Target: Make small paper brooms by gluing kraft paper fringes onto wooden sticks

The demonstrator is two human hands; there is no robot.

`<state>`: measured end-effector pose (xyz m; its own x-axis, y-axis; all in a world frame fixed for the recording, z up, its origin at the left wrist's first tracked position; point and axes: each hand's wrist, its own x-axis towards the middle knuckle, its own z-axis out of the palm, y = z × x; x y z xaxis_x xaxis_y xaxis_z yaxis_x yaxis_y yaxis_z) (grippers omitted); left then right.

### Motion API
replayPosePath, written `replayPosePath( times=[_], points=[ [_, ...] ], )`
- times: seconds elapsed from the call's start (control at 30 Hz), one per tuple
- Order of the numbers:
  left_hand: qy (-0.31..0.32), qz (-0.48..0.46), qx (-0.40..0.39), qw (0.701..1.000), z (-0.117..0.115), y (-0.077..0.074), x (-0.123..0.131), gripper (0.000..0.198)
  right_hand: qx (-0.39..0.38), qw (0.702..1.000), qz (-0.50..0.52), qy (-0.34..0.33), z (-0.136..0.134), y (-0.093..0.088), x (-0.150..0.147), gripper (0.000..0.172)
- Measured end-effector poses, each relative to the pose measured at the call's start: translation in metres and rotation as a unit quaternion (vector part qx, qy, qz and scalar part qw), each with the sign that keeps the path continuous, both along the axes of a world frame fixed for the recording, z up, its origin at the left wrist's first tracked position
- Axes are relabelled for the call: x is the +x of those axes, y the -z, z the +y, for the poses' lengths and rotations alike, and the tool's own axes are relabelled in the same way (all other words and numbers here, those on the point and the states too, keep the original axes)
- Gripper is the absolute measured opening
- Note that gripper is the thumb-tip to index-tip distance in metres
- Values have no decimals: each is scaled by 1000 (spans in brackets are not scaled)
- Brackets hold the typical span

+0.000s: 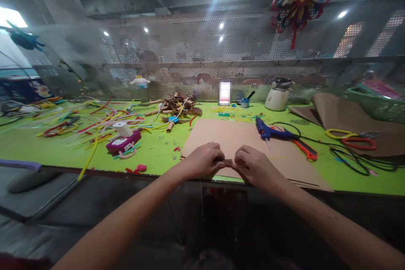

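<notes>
Between my two hands, close to the table's front edge, is a thin brown strip (228,162); its exact kind is too small to make out. My left hand (205,160) pinches its left end, and the fingers of my right hand (253,163) are closed on its right end. Both hands rest over a sheet of tan cardboard (218,133). A blue and orange glue gun (278,132) lies on that sheet, right of my right hand. Along the sheet's lower right edge runs a thin dark stick (303,183).
Red and yellow scissors (359,141) and a black cable (346,160) lie at right, beside brown paper (341,114). Leftward are scattered pipe cleaners (95,124), a purple power strip (123,142) and a pile of brown sticks (180,105). A white kettle (276,97) stands behind.
</notes>
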<state>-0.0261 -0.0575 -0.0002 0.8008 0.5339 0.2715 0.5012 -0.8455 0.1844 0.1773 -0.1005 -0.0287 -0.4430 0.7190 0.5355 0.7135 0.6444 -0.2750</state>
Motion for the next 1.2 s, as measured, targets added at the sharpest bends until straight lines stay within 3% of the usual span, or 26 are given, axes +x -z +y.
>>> replayPosePath(
  times=[0.53, 0.77, 0.9, 1.2],
  points=[
    [-16, 22, 8, 1000, -7, -4, 4, 27, 13, 1000, -15, -8, 0, -2, -2, 8],
    [-7, 17, 22, 1000, -8, -2, 3, 25, -31, 998, 9, -48, 1, -9, 4, 18],
    [-10, 17, 28, 999, -9, -2, 3, 24, -38, 997, -19, -60, 4, -11, 3, 15],
    [-26, -15, 49, 998, -14, 1, 1, 20, -56, 997, -11, -45, 7, -11, 2, 15]
  ],
)
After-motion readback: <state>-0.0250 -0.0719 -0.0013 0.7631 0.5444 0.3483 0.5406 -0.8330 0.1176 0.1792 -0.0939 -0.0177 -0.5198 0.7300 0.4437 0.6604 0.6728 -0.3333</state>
